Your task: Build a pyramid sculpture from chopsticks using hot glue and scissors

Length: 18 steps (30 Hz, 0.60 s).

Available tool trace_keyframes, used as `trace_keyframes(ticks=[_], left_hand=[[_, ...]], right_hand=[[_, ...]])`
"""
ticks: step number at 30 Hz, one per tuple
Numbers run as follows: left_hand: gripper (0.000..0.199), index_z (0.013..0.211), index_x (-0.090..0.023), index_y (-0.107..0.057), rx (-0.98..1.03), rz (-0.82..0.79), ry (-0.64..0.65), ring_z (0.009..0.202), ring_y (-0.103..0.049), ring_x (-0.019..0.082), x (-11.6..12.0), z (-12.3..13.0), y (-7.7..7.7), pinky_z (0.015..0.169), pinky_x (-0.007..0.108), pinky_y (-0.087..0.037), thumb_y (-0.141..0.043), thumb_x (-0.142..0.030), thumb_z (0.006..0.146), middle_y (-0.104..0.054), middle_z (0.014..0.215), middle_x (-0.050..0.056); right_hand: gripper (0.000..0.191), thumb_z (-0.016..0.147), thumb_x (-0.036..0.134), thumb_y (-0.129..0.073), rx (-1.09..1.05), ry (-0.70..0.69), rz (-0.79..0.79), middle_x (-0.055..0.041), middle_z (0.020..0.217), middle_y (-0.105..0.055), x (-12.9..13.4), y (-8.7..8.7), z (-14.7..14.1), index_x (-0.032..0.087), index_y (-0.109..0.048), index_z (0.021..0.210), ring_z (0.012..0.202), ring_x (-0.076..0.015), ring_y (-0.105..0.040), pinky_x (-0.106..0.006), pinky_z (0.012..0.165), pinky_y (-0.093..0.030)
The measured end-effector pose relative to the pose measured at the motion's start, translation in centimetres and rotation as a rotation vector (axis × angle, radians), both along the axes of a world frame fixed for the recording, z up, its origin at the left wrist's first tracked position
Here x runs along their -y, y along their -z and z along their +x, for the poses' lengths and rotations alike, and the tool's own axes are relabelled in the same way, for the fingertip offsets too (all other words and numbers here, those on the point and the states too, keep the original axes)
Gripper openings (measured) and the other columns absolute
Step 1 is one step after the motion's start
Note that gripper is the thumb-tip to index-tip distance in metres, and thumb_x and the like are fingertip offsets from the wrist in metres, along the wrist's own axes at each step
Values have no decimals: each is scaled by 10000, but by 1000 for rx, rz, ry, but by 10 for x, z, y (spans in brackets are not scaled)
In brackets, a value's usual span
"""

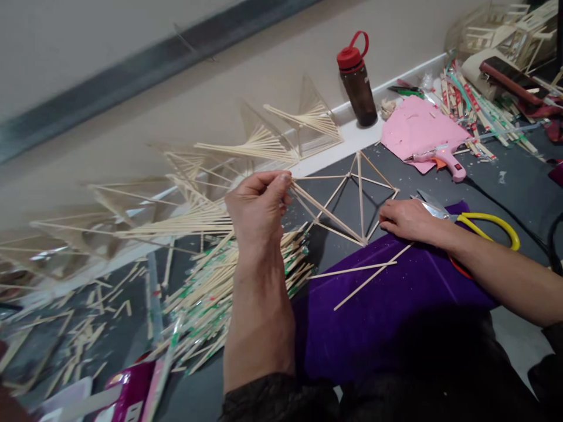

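Note:
My left hand point(263, 202) pinches one corner of an open frame point(360, 196) of thin wooden sticks, joined at the tips into triangles. The frame stands over the grey table, partly above a purple cloth point(387, 310). At its near right side is my right hand point(403, 218), fingers curled and closed at a lower stick; its fingertips are partly hidden. Below the frame, two loose sticks point(352, 270) cross on the cloth. Scissors with yellow handles point(492, 225) lie just beyond my right wrist, blades pointing toward the frame.
A pink glue gun point(446, 158) with a black cord rests by a pink sheet point(422, 126). A red-capped bottle point(358, 88) stands near the wall. Twisted stick models point(308, 120) line the wall. Bundled sticks point(206, 310) and scattered offcuts point(79, 346) lie at left.

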<state>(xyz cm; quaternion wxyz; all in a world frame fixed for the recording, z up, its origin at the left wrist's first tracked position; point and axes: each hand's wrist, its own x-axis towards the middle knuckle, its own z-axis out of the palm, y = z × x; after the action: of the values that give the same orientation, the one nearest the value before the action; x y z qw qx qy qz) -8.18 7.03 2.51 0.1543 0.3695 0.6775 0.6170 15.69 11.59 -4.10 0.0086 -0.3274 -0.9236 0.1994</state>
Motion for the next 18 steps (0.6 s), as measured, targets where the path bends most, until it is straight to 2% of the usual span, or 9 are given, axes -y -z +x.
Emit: trace_keyframes(ticks=[7, 13, 18], left_hand=[[89, 753, -120, -693, -3, 18, 13, 388, -425, 44, 1, 0, 4, 355, 197, -231, -752, -177, 719, -573, 508, -62], [323, 952, -92, -708, -31, 11, 27, 435, -467, 31, 1, -1, 9, 338, 175, -234, -808, -196, 664, -644, 641, -40], [180, 847, -94, -693, -5, 25, 52, 430, -467, 33, 0, 2, 6, 335, 167, -238, -769, -134, 689, -621, 608, -36]], right_hand=[[286, 970, 302, -437, 6, -1, -15, -63, 1103, -685, -1, -2, 1, 191, -684, 1062, 928, -184, -621, -289, 631, -301], [296, 973, 323, -445, 12, 6, -5, -62, 1120, -684, -1, -2, 1, 191, -689, 1074, 934, -192, -623, -292, 632, -300], [316, 975, 313, -440, -1, -6, -6, -68, 1148, -672, -1, -3, 1, 197, -695, 1120, 956, -199, -625, -294, 644, -316]])
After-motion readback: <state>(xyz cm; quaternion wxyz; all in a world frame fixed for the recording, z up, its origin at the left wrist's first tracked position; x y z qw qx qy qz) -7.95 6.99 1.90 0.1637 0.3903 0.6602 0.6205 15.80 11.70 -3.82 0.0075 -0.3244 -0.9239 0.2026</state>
